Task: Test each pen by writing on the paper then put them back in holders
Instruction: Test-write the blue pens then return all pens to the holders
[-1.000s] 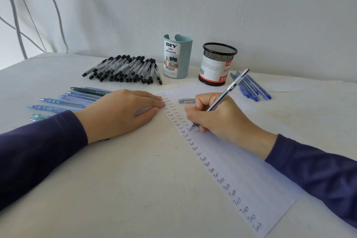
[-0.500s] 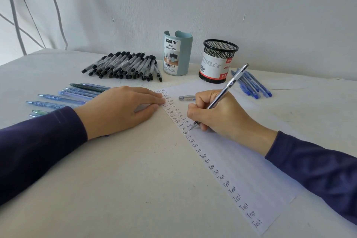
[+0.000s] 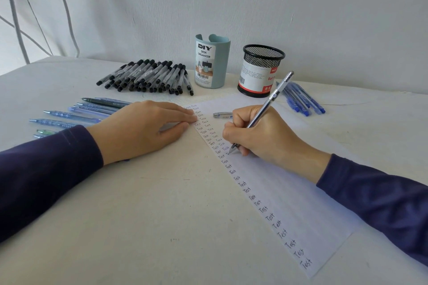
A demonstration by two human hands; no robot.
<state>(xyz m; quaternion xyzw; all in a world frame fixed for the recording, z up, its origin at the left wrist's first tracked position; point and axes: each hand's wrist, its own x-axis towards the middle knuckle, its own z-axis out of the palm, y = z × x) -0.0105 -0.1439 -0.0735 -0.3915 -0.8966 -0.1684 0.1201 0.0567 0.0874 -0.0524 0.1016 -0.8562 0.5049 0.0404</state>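
The head camera looks down at a white table (image 3: 139,215). The right hand (image 3: 261,136) pinches a clear pen (image 3: 266,109) between thumb and fingers. The pen leans back toward the wall, and its tip touches the paper (image 3: 301,203) beside a short second column of "Test" words. I think it leans that way so the tip slides easily and the person can see the word.

The left hand (image 3: 143,129) lies flat, with its fingers straight and close together. Its fingertips press on the top left edge of the paper. That is probably to stop the sheet from sliding while the pen writes.

A long column of "Test" words runs down the left edge of the paper, so many pens look tested already.

Two holders stand at the back near the wall: a blue-grey holder (image 3: 212,62) and a black mesh holder (image 3: 262,69) near it. No pens stick out of either one.

A pile of black-capped pens (image 3: 148,76) lies left of the blue-grey holder. A row of blue pens (image 3: 69,114) lies side by side, left of the left hand. A small bunch of blue pens (image 3: 301,102) lies right of the mesh holder. I guess the groups are apart so tested and untested pens do not mix, but I cannot tell which is which.

A small clear piece (image 3: 222,115) lies on the paper just behind the right hand. It may be a cap.
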